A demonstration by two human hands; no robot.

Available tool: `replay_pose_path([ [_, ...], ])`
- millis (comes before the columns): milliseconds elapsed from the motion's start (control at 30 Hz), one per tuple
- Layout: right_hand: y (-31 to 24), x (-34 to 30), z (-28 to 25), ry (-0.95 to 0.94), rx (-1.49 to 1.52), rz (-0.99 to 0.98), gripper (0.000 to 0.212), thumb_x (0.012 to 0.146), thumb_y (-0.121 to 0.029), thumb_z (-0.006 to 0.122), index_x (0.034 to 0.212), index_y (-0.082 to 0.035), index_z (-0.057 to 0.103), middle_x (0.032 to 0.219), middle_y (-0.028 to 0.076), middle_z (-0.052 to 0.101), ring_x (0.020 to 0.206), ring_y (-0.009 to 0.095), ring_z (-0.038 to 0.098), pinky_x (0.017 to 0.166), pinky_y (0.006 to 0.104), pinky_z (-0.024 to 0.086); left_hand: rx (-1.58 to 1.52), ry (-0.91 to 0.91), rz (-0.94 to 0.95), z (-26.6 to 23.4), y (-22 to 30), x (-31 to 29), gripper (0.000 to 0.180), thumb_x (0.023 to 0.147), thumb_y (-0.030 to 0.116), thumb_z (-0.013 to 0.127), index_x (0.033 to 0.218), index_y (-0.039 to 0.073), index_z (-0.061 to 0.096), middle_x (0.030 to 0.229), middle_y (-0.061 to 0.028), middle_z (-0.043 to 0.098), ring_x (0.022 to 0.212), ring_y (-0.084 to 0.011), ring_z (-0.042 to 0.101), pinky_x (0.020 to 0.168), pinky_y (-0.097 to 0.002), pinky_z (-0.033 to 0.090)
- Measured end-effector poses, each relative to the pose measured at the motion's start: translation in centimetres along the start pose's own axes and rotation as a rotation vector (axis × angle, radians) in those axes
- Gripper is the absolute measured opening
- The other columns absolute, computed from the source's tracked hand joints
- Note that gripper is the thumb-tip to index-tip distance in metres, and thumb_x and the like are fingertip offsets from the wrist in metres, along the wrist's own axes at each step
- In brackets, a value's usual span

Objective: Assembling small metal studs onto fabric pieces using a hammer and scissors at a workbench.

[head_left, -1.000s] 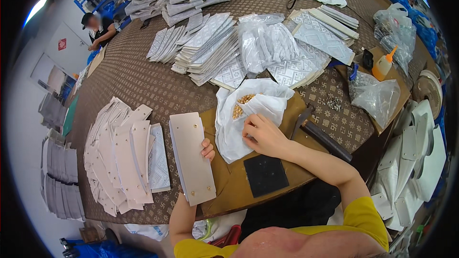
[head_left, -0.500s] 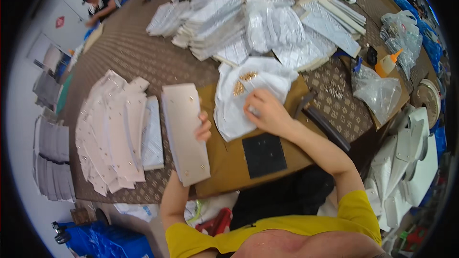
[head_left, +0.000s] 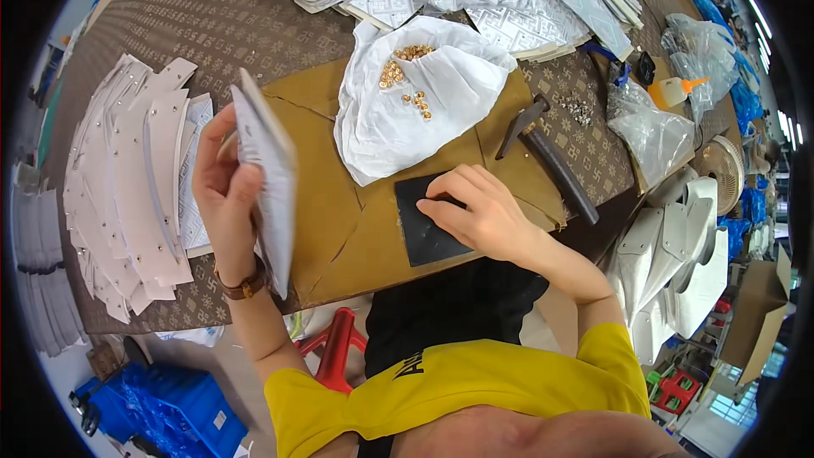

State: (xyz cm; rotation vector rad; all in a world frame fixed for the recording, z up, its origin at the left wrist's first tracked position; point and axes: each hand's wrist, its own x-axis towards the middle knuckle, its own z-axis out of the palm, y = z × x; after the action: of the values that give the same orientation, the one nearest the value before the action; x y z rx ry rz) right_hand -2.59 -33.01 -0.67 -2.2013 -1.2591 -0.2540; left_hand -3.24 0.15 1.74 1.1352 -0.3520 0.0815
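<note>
Head view: left hand [head_left: 225, 195] is closed round a pale flat card panel [head_left: 264, 178], tilted up on edge above the brown cardboard sheet [head_left: 331, 203] on the bench [head_left: 212, 25]; right hand [head_left: 479, 212] holds nothing, fingertips pressing one black square pad [head_left: 424, 220]; the panel might slip and sweep small brass rivets [head_left: 407, 76], too many to count, off the white wrap [head_left: 424, 102]; one dark hammer [head_left: 543, 153] lies beside it.

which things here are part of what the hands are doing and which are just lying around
In use:
left hand holding grey panel
right hand on black square pad
white bag of brass rivets
hammer

Lying about:
glue bottle
clear plastic bags
blue crate
</note>
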Motion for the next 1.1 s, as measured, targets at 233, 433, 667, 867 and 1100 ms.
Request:
replay_pose_path([
  [233, -0.4, -1.7, 0.9, 0.160, 0.302, 0.280, 0.019, 0.091, -0.001, 0.074, 0.110, -0.004, 0.072, 0.103, 0.009, 0.066, 0.081, 0.023, 0.064, 0.072, 0.0335, 0.052, 0.687, 0.029, 0.150, 1.6, -1.6, 0.8, 0.058, 0.090, 0.014, 0.083, 0.141, 0.000, 0.058, 0.101, -0.0080, 0.071, 0.092, -0.0142, 0.066, 0.083, -0.0286, 0.053],
  [433, -1.5, -2.7, 1.8, 0.380, 1.011, 0.723, 0.021, 0.102, -0.003, 0.066, 0.122, -0.002, 0.061, 0.097, 0.007, 0.067, 0.079, 0.013, 0.064, 0.069, 0.0265, 0.052, 0.900, -0.423, -0.057, 5.8, -3.0, 3.6, 0.029, 0.088, 0.021, 0.083, 0.116, 0.015, 0.077, 0.095, -0.0067, 0.069, 0.081, -0.0228, 0.068, 0.072, -0.0328, 0.053],
  [667, -1.1, -3.0, 2.8, 0.225, 0.958, 0.655, 0.022, 0.104, -0.003, 0.063, 0.125, -0.002, 0.060, 0.088, 0.001, 0.064, 0.072, 0.006, 0.061, 0.062, 0.0205, 0.048, 1.010, -0.455, -0.085, 5.1, -4.5, 2.0, 0.031, 0.088, 0.027, 0.082, 0.118, 0.020, 0.078, 0.086, -0.0041, 0.064, 0.075, -0.0254, 0.065, 0.066, -0.0350, 0.053],
  [867, -1.3, -2.5, 2.7, 0.160, 0.761, 0.712, 0.020, 0.102, -0.003, 0.065, 0.123, -0.003, 0.069, 0.083, -0.002, 0.063, 0.069, 0.003, 0.058, 0.061, 0.0185, 0.045, 1.086, -0.474, -0.030, 5.1, -4.6, 1.9, 0.040, 0.081, 0.020, 0.087, 0.120, 0.016, 0.079, 0.089, -0.0065, 0.065, 0.076, -0.0230, 0.066, 0.067, -0.0337, 0.053],
  [1100, -1.3, -2.5, 2.8, 0.190, 0.743, 0.766, 0.022, 0.102, -0.002, 0.065, 0.123, -0.003, 0.071, 0.086, -0.002, 0.066, 0.069, 0.002, 0.058, 0.060, 0.0185, 0.044, 1.126, -0.441, 0.016, 5.6, -5.2, 1.5, 0.051, 0.076, 0.030, 0.090, 0.125, 0.020, 0.077, 0.095, -0.0056, 0.063, 0.076, -0.0254, 0.065, 0.066, -0.0349, 0.053],
])
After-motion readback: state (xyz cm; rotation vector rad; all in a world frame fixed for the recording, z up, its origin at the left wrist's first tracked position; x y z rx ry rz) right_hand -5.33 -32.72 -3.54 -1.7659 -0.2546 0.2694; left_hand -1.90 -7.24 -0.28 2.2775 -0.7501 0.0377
